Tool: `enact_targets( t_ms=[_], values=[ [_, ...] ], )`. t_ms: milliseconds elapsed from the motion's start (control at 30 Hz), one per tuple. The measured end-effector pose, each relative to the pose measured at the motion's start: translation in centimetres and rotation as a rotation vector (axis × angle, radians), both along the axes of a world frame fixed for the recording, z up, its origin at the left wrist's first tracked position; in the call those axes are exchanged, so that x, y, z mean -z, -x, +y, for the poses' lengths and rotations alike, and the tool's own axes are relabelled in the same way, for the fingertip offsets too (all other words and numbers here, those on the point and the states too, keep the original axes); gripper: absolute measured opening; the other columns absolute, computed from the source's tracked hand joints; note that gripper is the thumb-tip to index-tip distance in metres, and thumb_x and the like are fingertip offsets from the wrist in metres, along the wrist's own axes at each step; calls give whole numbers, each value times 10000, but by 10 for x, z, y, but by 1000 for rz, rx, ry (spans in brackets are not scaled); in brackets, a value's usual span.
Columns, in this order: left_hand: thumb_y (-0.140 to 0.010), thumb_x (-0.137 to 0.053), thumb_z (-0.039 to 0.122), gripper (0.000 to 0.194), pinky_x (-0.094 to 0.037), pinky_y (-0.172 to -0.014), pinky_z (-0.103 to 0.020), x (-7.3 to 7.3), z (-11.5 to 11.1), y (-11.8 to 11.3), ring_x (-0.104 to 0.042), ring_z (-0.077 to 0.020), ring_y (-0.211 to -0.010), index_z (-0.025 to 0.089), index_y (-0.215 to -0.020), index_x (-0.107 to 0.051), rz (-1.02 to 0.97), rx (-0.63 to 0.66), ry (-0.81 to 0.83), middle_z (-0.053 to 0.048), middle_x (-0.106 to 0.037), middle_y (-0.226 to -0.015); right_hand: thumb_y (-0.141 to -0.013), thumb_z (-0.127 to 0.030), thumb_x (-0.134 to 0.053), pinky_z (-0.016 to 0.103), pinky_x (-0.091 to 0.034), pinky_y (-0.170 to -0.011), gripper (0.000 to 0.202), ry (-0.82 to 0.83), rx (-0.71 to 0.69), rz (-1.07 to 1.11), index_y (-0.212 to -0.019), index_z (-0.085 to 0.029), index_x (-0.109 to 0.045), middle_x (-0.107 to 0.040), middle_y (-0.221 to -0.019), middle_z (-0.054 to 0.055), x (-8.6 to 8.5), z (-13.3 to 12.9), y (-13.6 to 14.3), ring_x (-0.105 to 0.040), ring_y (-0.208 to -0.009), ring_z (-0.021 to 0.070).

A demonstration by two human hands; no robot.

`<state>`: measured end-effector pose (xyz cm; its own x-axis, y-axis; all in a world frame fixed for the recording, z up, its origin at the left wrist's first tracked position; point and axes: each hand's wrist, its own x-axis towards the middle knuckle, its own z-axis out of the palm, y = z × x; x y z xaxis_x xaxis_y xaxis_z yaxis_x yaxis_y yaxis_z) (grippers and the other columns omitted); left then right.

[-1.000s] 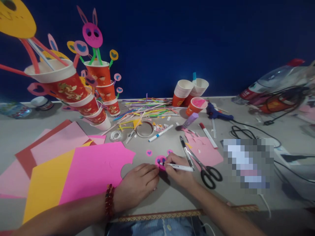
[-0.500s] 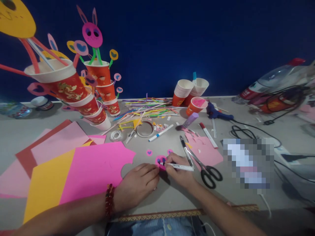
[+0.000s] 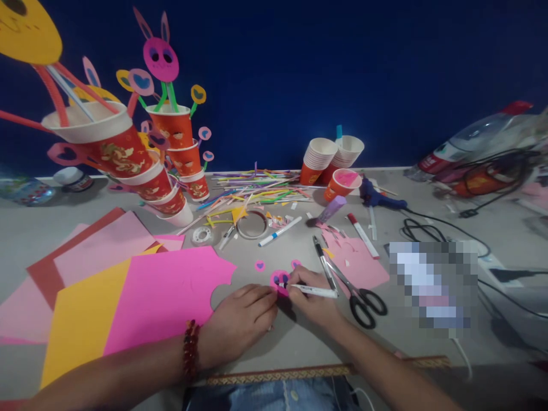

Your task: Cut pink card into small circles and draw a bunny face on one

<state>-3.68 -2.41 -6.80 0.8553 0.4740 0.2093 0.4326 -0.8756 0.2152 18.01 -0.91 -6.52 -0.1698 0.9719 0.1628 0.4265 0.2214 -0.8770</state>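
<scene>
A small magenta paper circle point(image 3: 280, 279) with dark eye shapes lies on the grey table near its front. My right hand point(image 3: 311, 294) holds a white marker point(image 3: 317, 291), its tip on the circle. My left hand point(image 3: 246, 317) rests palm down at the circle's left edge, fingers close together; whether anything is under them is hidden. Two tiny pink discs with blue hearts lie just beyond, one to the left point(image 3: 260, 265) and one to the right point(image 3: 295, 265). Black-handled scissors point(image 3: 363, 302) lie to the right of my right hand, beside a black pen point(image 3: 324, 262).
Magenta point(image 3: 166, 302) and yellow point(image 3: 85, 308) sheets lie at left, below stacked cups with paper rabbit faces point(image 3: 161, 59). Behind are colourful sticks point(image 3: 261, 185), tape point(image 3: 252, 224), markers and paper cups point(image 3: 343, 184). A blue glue gun point(image 3: 379, 197) and cables lie at right.
</scene>
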Motion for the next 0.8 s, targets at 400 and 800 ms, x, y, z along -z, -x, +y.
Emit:
enact_targets(
  t_ms=[400,800],
  values=[
    [-983,-505,245,236,-425,-1066,-390,-3,1,-1,-511,-241,-1244,128,-1161,-608,0,0,2,-96,-611,-1311,-782,-176,-493,247,-367,-537,169,7,21,19,-619,-220,-491,-498,-568,-39,-1,0,0,-465,-538,126],
    [-986,-502,251,220,-420,-1065,-386,-2,0,0,-519,-240,-1235,133,-1134,-613,-19,-10,-11,-91,-613,-1309,-781,-169,-494,252,-371,-541,174,-22,38,34,-615,-220,-505,-514,-577,-35,1,-1,-1,-473,-543,130]
  ],
)
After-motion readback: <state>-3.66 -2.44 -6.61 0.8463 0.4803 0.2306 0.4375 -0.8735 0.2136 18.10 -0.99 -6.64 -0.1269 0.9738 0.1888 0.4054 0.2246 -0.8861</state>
